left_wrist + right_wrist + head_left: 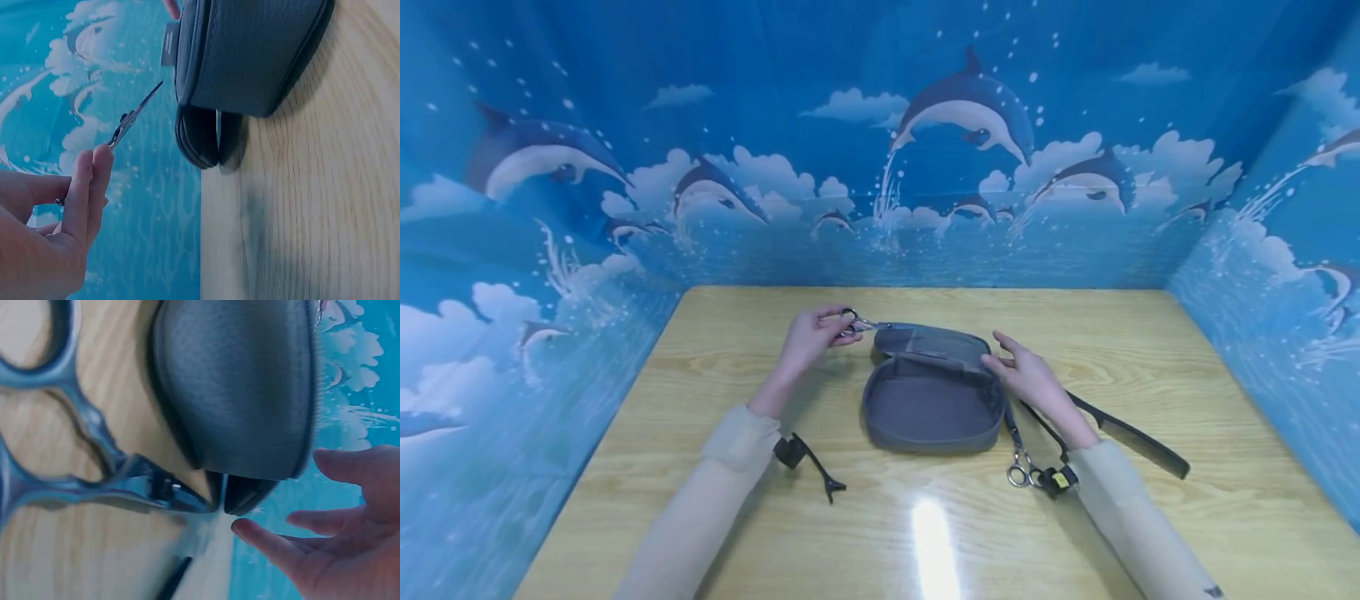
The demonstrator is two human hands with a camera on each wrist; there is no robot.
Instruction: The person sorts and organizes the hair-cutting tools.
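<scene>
A grey zippered case [934, 404] lies on the table with its lid [943, 343] folded back. At its left, my left hand [811, 337] pinches a pair of scissors [863, 323] by the finger rings. The blades point right, overlapping the lid's left end in the head view. In the left wrist view the scissors [128, 122] stand raised, tips toward the case [244, 56]. My right hand [1033, 379] is beside the case's right edge, fingers spread and holding nothing. In the right wrist view its thumb and fingers [269, 544] are apart near the case's corner.
A second pair of scissors [1019, 467] lies right of the case, rings toward me. Farther right, a black comb [1138, 440] lies slantwise, partly behind my right forearm. The wooden table [760, 533] is bordered by a blue dolphin-print curtain [820, 242] at the back and sides.
</scene>
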